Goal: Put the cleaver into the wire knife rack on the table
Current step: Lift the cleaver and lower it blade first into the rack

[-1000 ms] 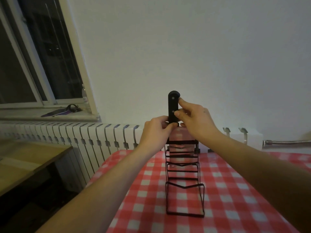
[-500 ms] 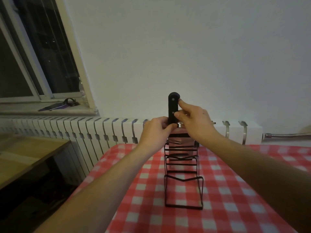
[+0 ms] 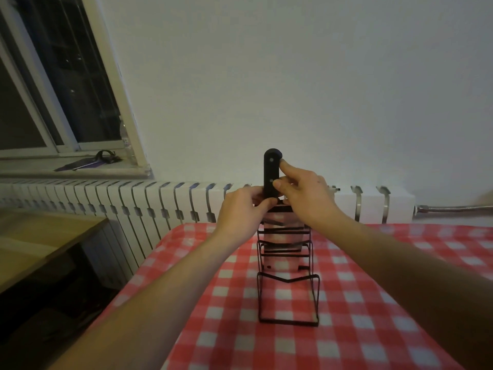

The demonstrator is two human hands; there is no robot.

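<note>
Cleaver upright in wire rack, black riveted handle, shiny blade

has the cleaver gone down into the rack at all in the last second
Yes. The cleaver sits lower against the wire knife rack: its blade bottom now reaches the lower rungs, while both hands, left hand and right hand, stay on the handle.

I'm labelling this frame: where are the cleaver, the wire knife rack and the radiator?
cleaver [image 3: 271,173]: head view, on its black handle.
wire knife rack [image 3: 288,281]: head view, on the front wire loop.
radiator [image 3: 149,200]: head view, on its white fins.
</note>
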